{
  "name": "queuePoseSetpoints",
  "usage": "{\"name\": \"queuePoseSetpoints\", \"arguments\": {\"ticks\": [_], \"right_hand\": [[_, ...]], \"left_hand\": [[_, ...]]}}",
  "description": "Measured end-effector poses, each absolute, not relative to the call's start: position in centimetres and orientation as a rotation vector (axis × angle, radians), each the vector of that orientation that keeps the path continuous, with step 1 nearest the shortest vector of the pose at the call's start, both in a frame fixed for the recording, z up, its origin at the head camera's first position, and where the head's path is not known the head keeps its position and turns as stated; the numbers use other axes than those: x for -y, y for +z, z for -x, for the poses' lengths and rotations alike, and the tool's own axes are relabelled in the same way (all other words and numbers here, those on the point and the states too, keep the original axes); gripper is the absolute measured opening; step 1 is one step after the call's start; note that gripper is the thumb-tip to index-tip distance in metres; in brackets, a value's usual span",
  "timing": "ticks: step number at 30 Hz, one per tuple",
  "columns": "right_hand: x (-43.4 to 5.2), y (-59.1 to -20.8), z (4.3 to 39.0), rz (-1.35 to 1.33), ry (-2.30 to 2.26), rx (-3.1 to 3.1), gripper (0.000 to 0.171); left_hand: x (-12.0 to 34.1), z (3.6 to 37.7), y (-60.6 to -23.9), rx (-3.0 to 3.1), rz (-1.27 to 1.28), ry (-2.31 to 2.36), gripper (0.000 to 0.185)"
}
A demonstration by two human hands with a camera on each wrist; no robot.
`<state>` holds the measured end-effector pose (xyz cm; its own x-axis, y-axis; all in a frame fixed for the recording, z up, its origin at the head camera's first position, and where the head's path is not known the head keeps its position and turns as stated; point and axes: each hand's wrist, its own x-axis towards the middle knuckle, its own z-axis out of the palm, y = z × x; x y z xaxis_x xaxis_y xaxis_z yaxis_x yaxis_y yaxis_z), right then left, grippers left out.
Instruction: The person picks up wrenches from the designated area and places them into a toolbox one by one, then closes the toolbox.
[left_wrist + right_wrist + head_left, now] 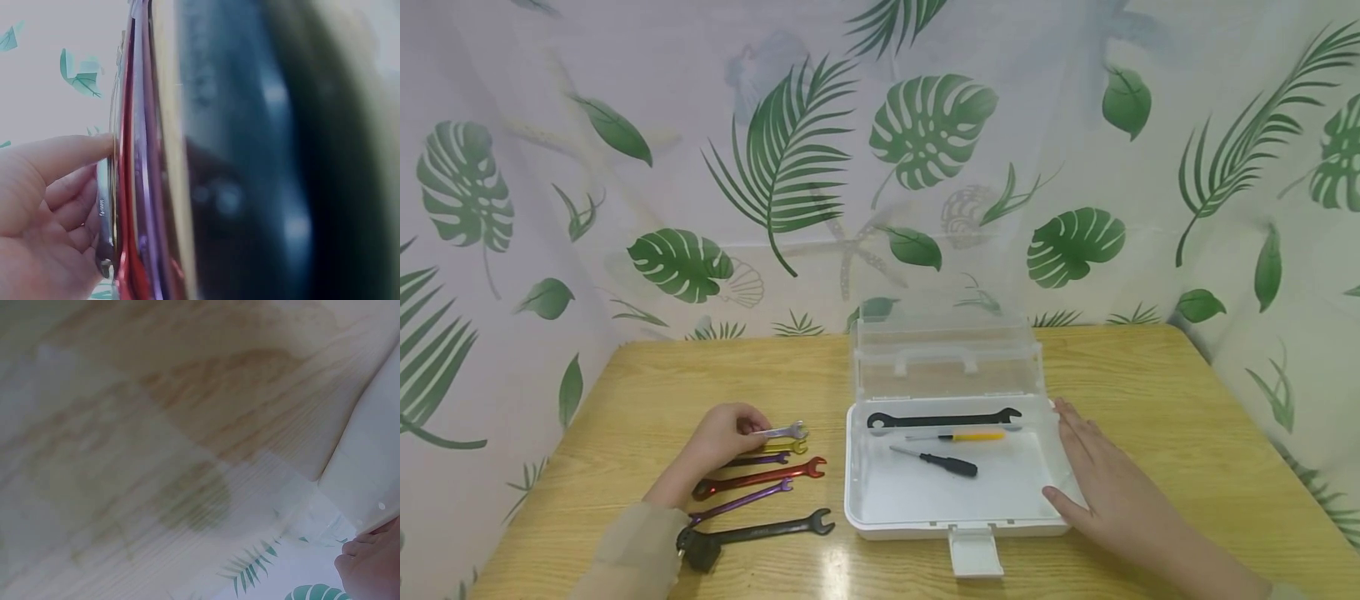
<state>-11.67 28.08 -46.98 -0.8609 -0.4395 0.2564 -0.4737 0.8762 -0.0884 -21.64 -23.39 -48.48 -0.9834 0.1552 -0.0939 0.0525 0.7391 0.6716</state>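
Observation:
At the back of a row of wrenches, my left hand (724, 435) pinches the silver wrench (786, 432) between thumb and fingers. Toward me lie a yellow wrench (788, 447), a short purple wrench (769, 459), a red wrench (767, 477), a longer purple wrench (743, 501) and a black wrench (767, 530). The left wrist view shows the thumb against the silver wrench (104, 212). With fingers extended, my right hand (1108, 483) rests along the right wall of the white toolbox (910, 527). Inside are a black wrench (940, 421), a yellow-handled screwdriver (977, 435) and a black screwdriver (953, 465).
The toolbox's clear lid (947, 358) stands raised at the back, and its white latch (975, 552) hangs down in front. Under everything is a wooden table (1157, 392). A leaf-patterned curtain (925, 242) encloses the back and sides.

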Motion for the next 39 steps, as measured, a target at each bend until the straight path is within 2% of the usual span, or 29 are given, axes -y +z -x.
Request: {"name": "queuePoseSetpoints", "arguments": {"ticks": [23, 39], "right_hand": [[-28.0, -46.7, 11.7, -0.69, 0.209, 2.845, 0.09], [-28.1, -46.8, 11.7, -0.697, 0.199, 2.825, 0.09]], "left_hand": [[23.9, 21.9, -48.5, -2.801, -0.151, 1.127, 0.007], [22.8, 21.7, -46.7, -2.863, -0.09, 1.154, 0.009]]}}
